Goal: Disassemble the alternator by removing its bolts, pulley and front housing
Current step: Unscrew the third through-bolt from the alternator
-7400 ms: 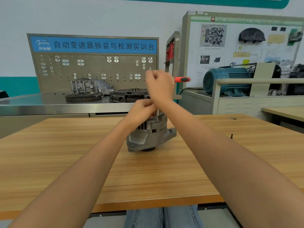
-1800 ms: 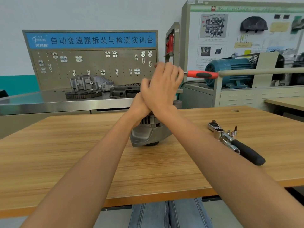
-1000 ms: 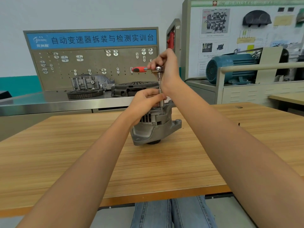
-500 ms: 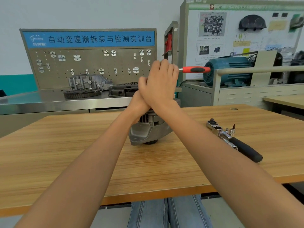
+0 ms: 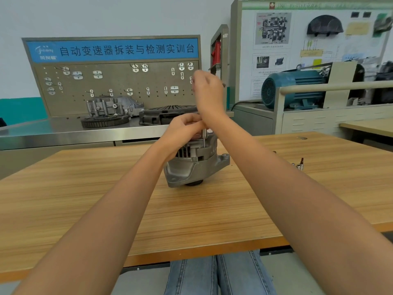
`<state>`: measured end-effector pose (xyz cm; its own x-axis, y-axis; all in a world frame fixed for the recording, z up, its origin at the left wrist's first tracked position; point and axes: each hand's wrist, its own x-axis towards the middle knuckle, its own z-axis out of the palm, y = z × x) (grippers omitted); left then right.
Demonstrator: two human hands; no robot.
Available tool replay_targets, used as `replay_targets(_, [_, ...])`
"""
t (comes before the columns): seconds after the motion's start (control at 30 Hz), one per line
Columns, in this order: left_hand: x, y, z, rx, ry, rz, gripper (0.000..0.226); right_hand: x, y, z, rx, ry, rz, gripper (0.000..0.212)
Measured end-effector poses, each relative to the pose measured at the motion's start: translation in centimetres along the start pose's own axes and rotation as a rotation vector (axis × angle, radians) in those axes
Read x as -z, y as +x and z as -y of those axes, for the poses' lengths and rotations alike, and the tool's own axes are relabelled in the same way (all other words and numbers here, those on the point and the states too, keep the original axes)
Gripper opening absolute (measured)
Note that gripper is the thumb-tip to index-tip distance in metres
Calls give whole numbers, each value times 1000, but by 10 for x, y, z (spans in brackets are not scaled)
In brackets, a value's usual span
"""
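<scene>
Cast-metal alternator (image 5: 194, 165) looks heavy, rigid; hold its ribbed body. Left hand (image 5: 184, 128) pinches the extension shaft (image 5: 204, 138) at the body's 12 o'clock edge; right hand (image 5: 209, 94) looks clenched, blurred.

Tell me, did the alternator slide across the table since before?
No. The alternator sits on the same part of the table, below the pegboard's right end.

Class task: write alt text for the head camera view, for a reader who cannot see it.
A person's left hand steadies a thin metal shaft standing upright on a grey alternator on a wooden table, while the right hand, blurred, is raised above it. Small sockets lie to the right.
</scene>
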<state>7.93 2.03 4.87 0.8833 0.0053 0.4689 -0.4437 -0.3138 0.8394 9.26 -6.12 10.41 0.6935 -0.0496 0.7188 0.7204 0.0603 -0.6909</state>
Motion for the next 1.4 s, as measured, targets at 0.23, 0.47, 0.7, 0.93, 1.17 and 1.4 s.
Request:
replay_targets(0.23, [1,-1,-1,6,-13,13,5,10,18,1,-368,742,166,52])
replay_targets(0.47, [1,-1,0,1,-7,-26,14,-7,-2,2,-77,178,-48,37])
replay_targets(0.7, [-1,-2,0,-78,92,-98,25,-15,-22,-18,365,-1049,-243,32])
replay_targets(0.93, [-1,-3,-2,-5,39,-39,17,-7,-9,-3,122,-102,-136,44])
replay_targets(1.17, [0,-2,0,-10,6,19,7,11,14,2,-327,670,140,49])
replay_targets(1.4, [-1,0,0,0,45,-56,20,-6,-8,-2,48,-71,-90,31])
